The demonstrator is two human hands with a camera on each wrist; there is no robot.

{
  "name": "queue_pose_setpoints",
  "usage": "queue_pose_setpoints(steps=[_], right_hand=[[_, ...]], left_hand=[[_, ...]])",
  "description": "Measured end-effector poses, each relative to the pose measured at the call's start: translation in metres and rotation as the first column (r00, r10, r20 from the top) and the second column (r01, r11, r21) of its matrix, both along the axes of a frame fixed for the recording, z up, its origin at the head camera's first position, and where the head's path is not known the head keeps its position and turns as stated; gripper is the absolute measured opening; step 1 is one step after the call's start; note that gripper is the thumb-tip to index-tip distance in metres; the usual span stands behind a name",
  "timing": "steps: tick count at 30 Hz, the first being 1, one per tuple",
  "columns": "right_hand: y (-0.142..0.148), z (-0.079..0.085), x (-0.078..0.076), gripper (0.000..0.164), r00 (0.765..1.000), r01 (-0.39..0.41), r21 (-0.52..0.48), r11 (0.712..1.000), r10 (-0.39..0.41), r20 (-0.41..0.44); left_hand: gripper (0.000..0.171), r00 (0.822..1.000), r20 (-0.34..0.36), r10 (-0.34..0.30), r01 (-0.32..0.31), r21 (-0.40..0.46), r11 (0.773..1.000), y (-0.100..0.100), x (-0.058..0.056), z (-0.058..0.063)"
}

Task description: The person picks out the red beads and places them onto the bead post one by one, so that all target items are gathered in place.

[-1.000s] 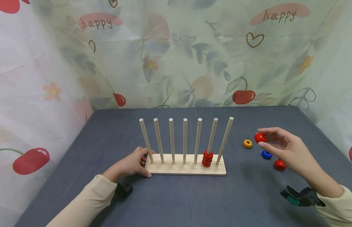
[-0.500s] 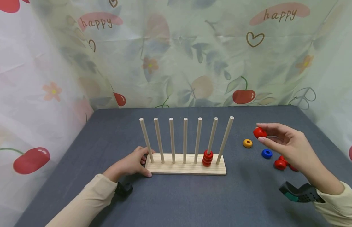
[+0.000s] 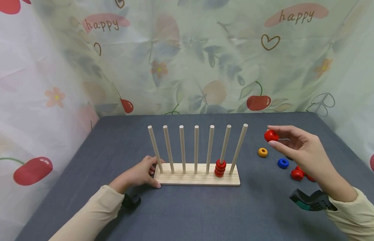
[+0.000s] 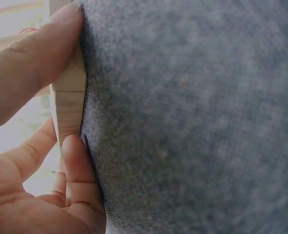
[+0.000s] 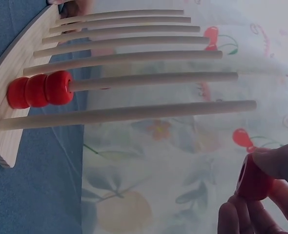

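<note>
A wooden base (image 3: pixel 187 179) with a row of several upright pegs stands mid-table. My left hand (image 3: pixel 141 172) grips its left end; in the left wrist view thumb and fingers lie along the board's end (image 4: pixel 70 105). Three red beads (image 5: pixel 39 90) are stacked on the second peg from the right. To the right of the pegs, raised above the table, my right hand (image 3: pixel 304 147) pinches another red bead (image 3: pixel 271 136) between thumb and fingers. The bead's hole partly shows in the right wrist view, where the bead (image 5: pixel 255 179) is apart from the pegs.
Below the right hand lie a yellow ring bead (image 3: pixel 262 152), a blue ring bead (image 3: pixel 283 163) and some red beads (image 3: pixel 297 174), partly covered by the hand and wrist. A dark object peeks out beside the blue one. Printed curtains (image 3: pixel 187 60) hang behind the dark table (image 3: pixel 187 214).
With the red bead pinched, my right hand has risen and shifted slightly left, uncovering more red beads beneath. My left hand and the pegged base have stayed put.
</note>
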State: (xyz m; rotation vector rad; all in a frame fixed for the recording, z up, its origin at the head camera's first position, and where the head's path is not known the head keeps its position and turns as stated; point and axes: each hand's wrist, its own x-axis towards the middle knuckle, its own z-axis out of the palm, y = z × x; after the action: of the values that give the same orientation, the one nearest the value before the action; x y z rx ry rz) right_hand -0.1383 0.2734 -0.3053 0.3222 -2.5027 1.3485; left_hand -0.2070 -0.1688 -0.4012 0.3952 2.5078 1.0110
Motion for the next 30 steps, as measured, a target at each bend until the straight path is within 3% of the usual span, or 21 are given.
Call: queue_pose_setpoints(steps=[11,17,21,30], right_hand=[[-0.007,0.007,-0.001,0.039,0.995,-0.01,-0.048,0.999,0.006,-0.1],[-0.011,0.013,0.001,0.039,0.988,-0.098,-0.173,0.98,0.074,-0.139],[-0.014,0.016,0.001,0.041,0.984,-0.095,-0.173,0.98,0.066,-0.167],[-0.018,0.023,0.001,0.039,0.977,-0.159,-0.302,0.94,0.105,-0.186]], left_hand=[[0.078,1.0,0.002,-0.022,0.022,0.022,1.0,-0.002,0.0,0.0],[0.078,1.0,-0.002,-0.022,0.022,0.021,1.0,-0.002,0.0,0.0],[0.078,1.0,-0.003,-0.021,0.021,0.019,1.0,-0.002,0.0,-0.001],[0.078,1.0,0.0,-0.014,0.014,0.013,1.0,0.0,0.001,0.001]])
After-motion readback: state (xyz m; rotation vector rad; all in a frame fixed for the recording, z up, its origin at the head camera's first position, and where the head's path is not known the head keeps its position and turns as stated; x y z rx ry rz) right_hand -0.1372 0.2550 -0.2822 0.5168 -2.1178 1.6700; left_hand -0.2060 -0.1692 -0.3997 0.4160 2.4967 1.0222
